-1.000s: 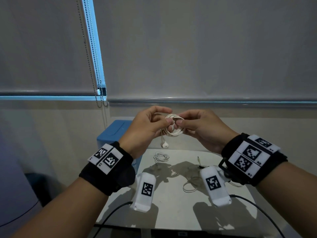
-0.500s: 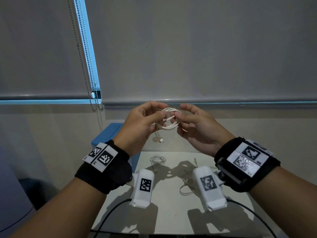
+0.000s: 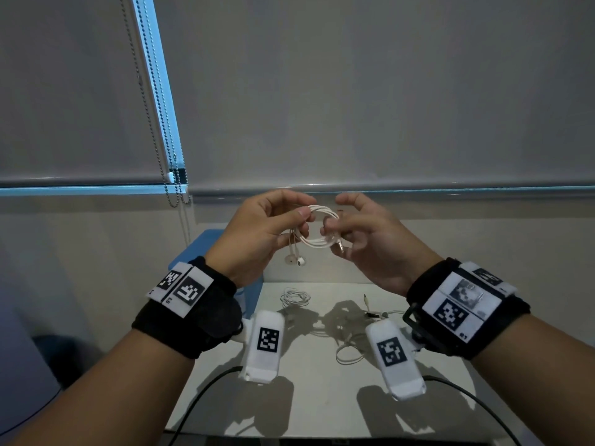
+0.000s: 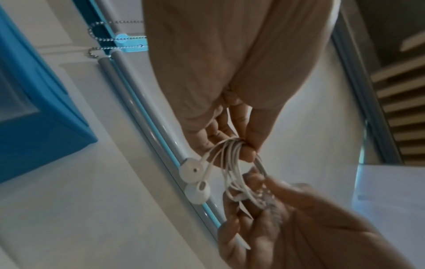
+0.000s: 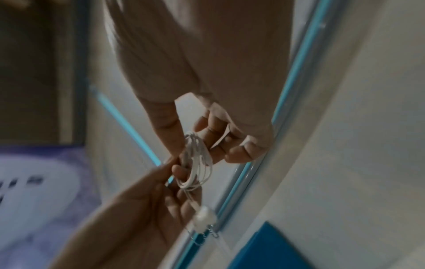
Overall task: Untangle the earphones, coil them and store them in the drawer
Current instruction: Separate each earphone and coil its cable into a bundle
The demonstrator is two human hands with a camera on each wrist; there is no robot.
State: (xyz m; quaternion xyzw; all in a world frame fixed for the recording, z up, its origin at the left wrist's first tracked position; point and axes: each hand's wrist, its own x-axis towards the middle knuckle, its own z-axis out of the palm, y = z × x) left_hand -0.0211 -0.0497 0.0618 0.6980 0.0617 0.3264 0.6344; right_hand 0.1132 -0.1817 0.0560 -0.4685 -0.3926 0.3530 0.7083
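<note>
left hand (image 3: 257,233): I see it pinching one side of the earphones (image 3: 317,230) coil, buds dangling under it
right hand (image 3: 370,239): fingers curled on the coil's other side, plug end there
earphones: held up above the table (image 3: 322,397)
table: two more cord bundles lying there

black wrist bands (image 3: 180,320) with white square-code tags; white coded camera pods (image 3: 264,346), black cables.

Dim room, cool light leaking round the blinds (image 3: 354,91), hard shadows on the table (image 3: 322,397), wide-angle bending at edges, right wrist view blurred
</note>
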